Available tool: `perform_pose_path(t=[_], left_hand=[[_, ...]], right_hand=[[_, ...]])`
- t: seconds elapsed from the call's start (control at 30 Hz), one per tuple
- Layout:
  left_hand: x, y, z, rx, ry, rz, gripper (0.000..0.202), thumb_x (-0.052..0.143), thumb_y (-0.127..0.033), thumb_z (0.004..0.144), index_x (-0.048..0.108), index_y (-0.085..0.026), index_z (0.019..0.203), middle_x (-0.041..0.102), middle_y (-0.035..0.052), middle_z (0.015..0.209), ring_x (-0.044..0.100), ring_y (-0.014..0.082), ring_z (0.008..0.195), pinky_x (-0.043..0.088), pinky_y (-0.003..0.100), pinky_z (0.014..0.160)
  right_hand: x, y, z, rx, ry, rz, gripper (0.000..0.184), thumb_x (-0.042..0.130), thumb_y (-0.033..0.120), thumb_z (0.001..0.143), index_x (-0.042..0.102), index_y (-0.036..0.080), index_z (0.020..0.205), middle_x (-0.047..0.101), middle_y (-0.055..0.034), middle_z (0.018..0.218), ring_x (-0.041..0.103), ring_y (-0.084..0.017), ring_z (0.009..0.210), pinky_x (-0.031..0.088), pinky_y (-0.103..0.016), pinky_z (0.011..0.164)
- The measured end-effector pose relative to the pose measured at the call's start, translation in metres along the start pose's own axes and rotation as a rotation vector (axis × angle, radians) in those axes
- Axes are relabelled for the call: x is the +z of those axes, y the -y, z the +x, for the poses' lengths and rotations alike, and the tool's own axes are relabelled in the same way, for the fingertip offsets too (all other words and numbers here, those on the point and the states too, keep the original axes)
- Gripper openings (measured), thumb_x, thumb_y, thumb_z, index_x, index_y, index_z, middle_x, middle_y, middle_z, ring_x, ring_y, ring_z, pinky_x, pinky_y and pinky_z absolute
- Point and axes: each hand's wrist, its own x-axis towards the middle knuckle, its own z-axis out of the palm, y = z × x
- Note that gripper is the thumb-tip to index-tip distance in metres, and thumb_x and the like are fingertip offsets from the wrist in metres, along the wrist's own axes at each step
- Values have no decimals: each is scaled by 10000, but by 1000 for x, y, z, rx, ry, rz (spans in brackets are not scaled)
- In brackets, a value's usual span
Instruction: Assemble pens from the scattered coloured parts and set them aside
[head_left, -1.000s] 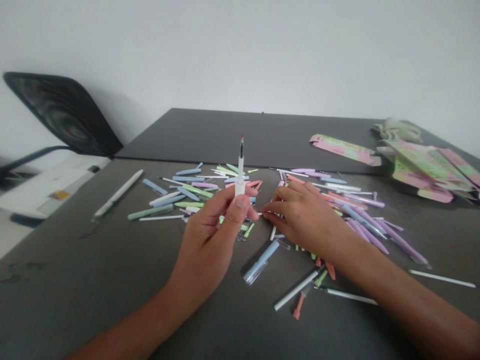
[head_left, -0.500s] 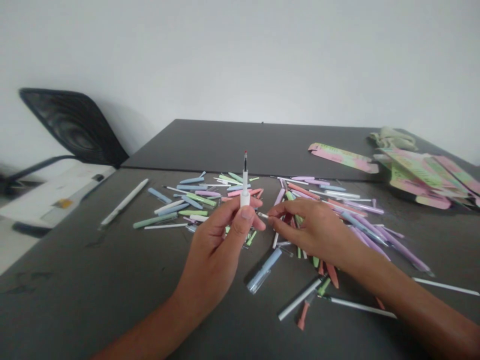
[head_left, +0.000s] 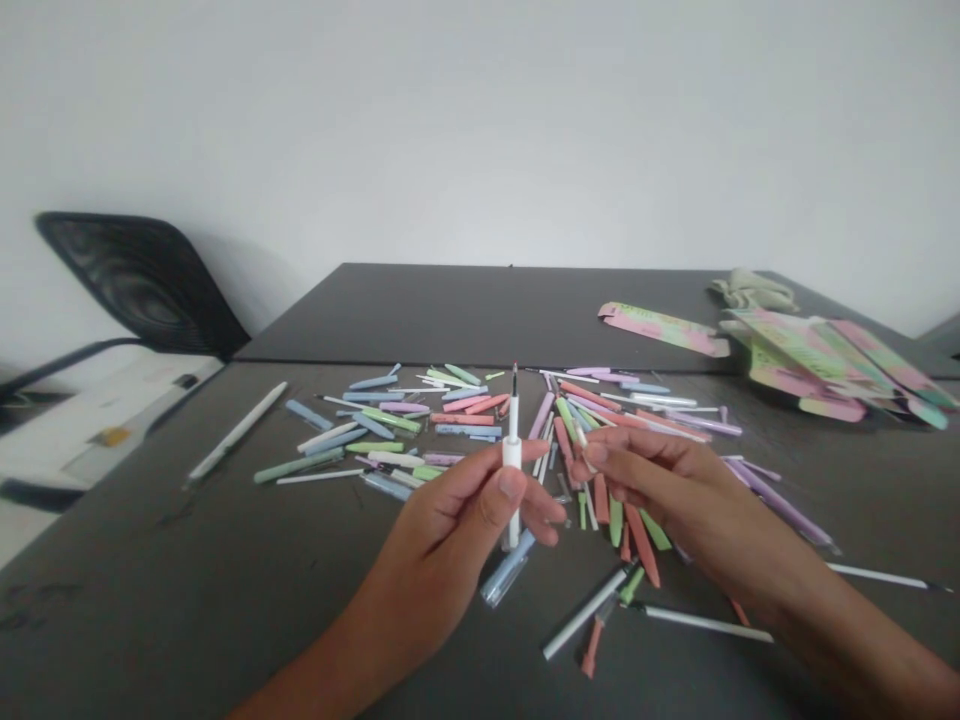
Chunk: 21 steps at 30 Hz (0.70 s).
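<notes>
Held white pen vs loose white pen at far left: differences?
The held pen stands upright in the left hand; the loose pen lies flat on the table. The held pen shows a dark tip; the loose pen shows none. Both are slim and white.

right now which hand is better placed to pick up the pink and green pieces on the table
Likely the right hand: it sits just above those pieces, while the left hand grips the white pen upright. It does pinch a small white piece first, though.
</notes>
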Motion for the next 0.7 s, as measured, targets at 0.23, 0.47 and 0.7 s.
perform_pose_path(t=[0.23, 0.47, 0.7], left_hand=[[5, 3, -4, -44, 37, -35, 292, 526, -457, 1124, 732, -262, 1053, 806, -20, 947, 756, 139, 819, 536, 280, 774], [9, 7, -8, -101, 22, -166, 271, 455, -398, 1147, 642, -232, 1042, 727, -28, 842, 676, 135, 768, 501, 282, 764], [6, 13, -4, -130, -36, -320, 242, 526, -348, 1025, 619, -211, 849, 589, -38, 626, 493, 136, 572, 409, 286, 599]], right_hand=[[4, 0, -1, 12, 42, 312, 410, 841, 590, 858, 782, 186, 810, 450, 47, 636, 391, -87, 581, 375, -196, 496], [5, 4, -8, 98, 105, 509, 310, 924, 477, 794, 786, 200, 785, 446, 62, 598, 355, -85, 552, 291, -223, 468], [7, -3, -8, 104, 105, 449, 334, 931, 497, 774, 818, 183, 767, 470, 48, 593, 348, -86, 584, 280, -209, 502]])
